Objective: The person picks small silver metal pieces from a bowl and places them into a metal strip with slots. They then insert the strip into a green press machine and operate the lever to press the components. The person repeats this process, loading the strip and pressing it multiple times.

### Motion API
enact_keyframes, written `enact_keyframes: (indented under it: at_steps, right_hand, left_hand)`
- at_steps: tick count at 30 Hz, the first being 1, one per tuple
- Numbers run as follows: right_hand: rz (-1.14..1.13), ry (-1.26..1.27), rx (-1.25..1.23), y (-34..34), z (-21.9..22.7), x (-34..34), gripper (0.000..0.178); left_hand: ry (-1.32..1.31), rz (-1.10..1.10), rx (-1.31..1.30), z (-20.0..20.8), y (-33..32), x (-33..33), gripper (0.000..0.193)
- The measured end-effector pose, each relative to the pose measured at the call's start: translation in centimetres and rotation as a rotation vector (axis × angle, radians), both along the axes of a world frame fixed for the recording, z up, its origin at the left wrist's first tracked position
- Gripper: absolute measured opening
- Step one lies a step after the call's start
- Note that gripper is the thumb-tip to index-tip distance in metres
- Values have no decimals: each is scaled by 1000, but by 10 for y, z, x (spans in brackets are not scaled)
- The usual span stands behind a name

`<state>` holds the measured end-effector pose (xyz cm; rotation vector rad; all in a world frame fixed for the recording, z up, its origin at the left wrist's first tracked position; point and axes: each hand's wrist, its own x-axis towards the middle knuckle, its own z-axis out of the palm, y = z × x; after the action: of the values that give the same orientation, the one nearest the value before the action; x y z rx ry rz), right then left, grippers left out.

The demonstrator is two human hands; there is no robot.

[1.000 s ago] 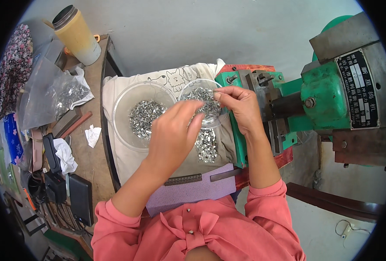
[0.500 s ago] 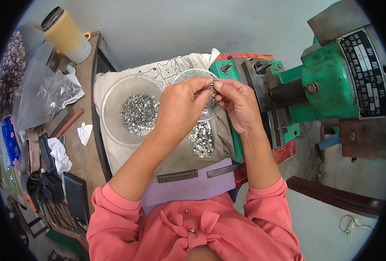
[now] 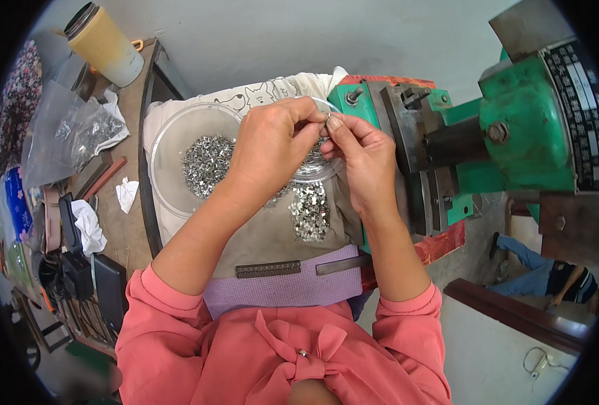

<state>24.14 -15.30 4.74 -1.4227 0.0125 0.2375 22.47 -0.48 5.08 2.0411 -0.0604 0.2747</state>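
Note:
My left hand [image 3: 269, 148] and my right hand [image 3: 368, 162] meet above the right-hand bowl, fingertips pinched together. Between them is a tiny shiny metal piece [image 3: 327, 117], mostly covered by the fingers. Under my hands, the clear round bowl [image 3: 316, 178] holds silvery metal parts and is partly hidden. To its left stands a larger translucent bowl [image 3: 157, 158] with a heap of small metal pieces [image 3: 206, 165]. A loose pile of flat, bright metal pieces [image 3: 311, 214] lies on the cloth below my hands.
A green machine press [image 3: 522, 128] stands close on the right. A dark toothed strip [image 3: 267, 269] and a plain metal bar [image 3: 343, 264] lie on a purple cloth [image 3: 272, 293] before me. A cluttered wooden table [image 3: 127, 223] is at left. Another person [image 3: 539, 273] appears at far right.
The view has shifted slightly; my hands stay together, pinching the small metal piece. At far right, much more of the other person has come into view.

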Motion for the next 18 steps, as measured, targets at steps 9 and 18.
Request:
enact_keyframes:
  at_steps: [9,18]
  right_hand:
    - [23,-47,-112,4,2,-8,20]
    - [100,-94,-189,4,-2,-7,23]
  left_hand:
    - [-66,-3,81,5,1,-5,7]
    - [86,-54,-122,8,18,-9,4]
